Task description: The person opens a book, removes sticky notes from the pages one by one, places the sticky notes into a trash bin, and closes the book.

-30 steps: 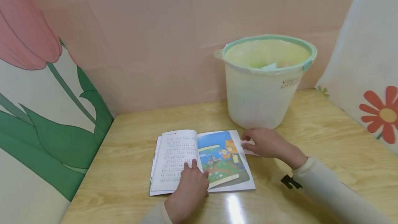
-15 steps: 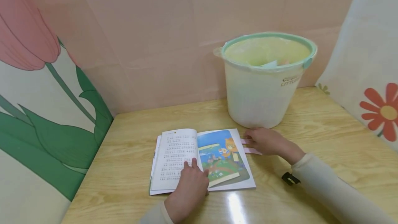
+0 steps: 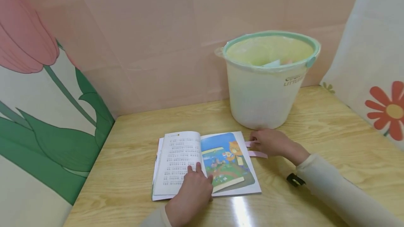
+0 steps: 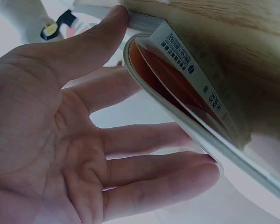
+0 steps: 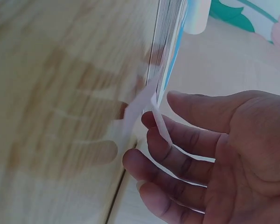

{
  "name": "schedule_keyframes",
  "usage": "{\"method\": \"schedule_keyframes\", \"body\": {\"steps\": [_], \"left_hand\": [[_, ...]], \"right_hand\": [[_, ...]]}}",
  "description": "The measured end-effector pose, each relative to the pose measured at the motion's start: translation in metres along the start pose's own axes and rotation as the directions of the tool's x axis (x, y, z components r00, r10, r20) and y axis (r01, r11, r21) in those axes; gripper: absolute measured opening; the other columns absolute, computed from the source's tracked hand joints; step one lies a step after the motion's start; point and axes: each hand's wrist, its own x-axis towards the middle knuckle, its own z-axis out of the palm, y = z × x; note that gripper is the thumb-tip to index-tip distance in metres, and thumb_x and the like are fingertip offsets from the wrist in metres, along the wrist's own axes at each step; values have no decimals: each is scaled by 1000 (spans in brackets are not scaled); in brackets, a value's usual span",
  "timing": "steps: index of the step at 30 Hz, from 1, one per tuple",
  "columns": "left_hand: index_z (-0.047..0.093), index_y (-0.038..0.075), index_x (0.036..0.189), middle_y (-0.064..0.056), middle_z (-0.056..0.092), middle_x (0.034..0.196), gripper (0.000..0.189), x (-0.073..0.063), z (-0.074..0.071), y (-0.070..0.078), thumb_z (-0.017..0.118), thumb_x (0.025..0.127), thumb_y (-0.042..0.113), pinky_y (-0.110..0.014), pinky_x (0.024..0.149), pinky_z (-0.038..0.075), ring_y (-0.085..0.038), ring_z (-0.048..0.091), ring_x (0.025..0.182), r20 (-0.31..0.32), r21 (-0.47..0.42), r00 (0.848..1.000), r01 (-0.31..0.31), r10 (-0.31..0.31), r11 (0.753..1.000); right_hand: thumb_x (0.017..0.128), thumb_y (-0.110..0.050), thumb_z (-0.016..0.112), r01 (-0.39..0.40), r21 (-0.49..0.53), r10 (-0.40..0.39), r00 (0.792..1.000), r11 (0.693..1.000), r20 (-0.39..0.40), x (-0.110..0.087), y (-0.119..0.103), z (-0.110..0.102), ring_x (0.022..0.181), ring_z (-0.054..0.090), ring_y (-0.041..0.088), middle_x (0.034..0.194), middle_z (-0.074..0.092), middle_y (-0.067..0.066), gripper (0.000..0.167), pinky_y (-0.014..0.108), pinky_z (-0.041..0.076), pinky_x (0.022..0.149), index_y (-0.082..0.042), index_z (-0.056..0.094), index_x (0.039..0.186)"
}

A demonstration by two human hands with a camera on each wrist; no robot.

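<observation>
An open book (image 3: 181,155) lies on the wooden table, text on its left page and a colourful cartoon picture on its right page. My left hand (image 3: 194,188) rests over the lower middle of the spread with its fingers extended. In the left wrist view the book's spine edge (image 4: 193,72) runs beside the thumb and fingers. Two pink paper strips (image 3: 258,154) stick out from the book's right edge. My right hand (image 3: 277,144) is beside them. In the right wrist view one strip (image 5: 162,123) lies against the loosely bent fingers, with the thumb apart from them.
Behind the book stands a translucent bucket (image 3: 263,95) with a green rim, a clear liner and some paper inside. A pink wall covering (image 3: 157,45) rises at the back. Flower-printed panels (image 3: 56,125) flank the table on both sides.
My right hand has drawn slightly right, away from the page edge, and its fingers have shifted so both pink strips show. My left hand stays on the book.
</observation>
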Motion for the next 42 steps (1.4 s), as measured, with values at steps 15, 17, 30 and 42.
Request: {"method": "schedule_keyframes", "body": {"steps": [15,17,30,42], "left_hand": [[68,30,128,4,74,111,41,-12,1,-64,60,95,51,-30,74,54,-11,69,85,-108,-552,987,-157,116,819],[65,28,133,8,72,121,42,-13,3,-77,59,97,47,-33,88,55,-12,68,107,-103,-616,986,-168,133,770],[63,21,136,6,65,134,40,-19,10,-112,61,99,35,-39,104,49,-11,60,125,-10,-785,996,-59,83,617],[67,12,128,-10,60,139,36,-18,15,-115,64,97,30,-47,111,41,-29,52,132,-110,-711,991,-129,71,691]], "right_hand": [[94,-21,59,-2,107,8,998,994,-62,-1,-2,-1,57,42,11,62,45,-5,22,27,32,53,-20,55,72],[95,-21,59,15,180,-1,997,984,-80,-1,-4,-4,57,42,9,62,47,-6,23,26,34,54,-20,57,72],[99,-24,56,-85,517,106,994,852,-10,1,-12,-19,67,70,15,90,74,5,20,32,53,58,-8,68,98],[101,-30,55,-166,828,83,986,535,143,8,-22,-23,81,73,23,105,70,10,31,29,50,58,-2,52,114]]}}
